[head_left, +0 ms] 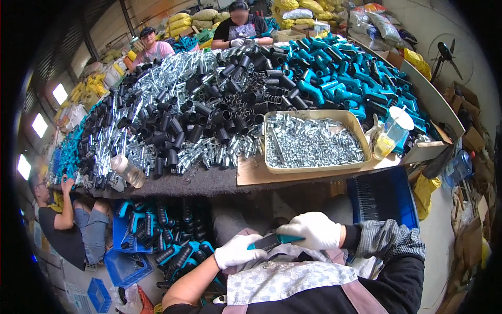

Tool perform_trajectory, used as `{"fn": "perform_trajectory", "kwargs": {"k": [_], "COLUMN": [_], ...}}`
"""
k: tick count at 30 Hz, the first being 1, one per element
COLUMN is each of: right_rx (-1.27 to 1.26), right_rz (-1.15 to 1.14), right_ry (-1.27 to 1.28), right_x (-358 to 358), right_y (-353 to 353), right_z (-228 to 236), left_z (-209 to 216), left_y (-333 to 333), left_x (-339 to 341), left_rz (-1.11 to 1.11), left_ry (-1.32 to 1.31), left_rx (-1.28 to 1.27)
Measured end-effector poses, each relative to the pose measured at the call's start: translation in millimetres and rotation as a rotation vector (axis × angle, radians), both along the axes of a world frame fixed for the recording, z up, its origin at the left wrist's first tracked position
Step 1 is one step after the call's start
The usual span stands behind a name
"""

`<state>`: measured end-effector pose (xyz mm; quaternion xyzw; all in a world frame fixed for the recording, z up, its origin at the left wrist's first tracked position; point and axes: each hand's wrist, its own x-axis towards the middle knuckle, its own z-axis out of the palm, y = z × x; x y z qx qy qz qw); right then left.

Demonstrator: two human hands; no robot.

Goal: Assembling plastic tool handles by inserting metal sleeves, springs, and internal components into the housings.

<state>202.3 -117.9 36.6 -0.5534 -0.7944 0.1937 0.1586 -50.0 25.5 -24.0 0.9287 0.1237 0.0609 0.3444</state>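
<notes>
In front of my lap, both of my hands wear white gloves and are closed around one teal-and-black tool handle (270, 242). My left hand (239, 252) grips its left end. My right hand (317, 231) wraps over its right end, where a bit of teal shows below the fingers. Much of the handle is hidden by the gloves. Left of my hands, a heap of similar teal-and-black handles (180, 259) lies partly in a blue crate (119, 226).
The table's dark front edge (183, 186) lies beyond my hands. Piled on it are black tubes (167, 125), metal rods (172, 73) and teal housings (334, 73). A cream tray (368, 149) holds small metal parts. A blue bin (400, 201) stands right. Other people sit around the table.
</notes>
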Motion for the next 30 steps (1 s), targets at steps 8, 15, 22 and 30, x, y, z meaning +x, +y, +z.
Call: {"fn": "perform_trajectory", "kwargs": {"k": [8,15,22,30], "right_rx": [0.544,-0.592,-0.610,-0.553], "right_rz": [0.453,-0.211,-0.276,-0.277], "right_ry": [-0.258,0.729,0.921,1.155], "right_x": [4,5,-4,1], "right_y": [12,14,12,23], "right_z": [-10,-7,-2,-19], "left_z": [9,52,69,47], "left_y": [8,-3,9,11], "left_x": [-12,2,6,11], "left_rz": [-0.042,-0.018,0.064,0.179], "left_ry": [0.384,0.230,0.136,0.227], "left_rx": [-0.988,0.145,0.430,0.420]}}
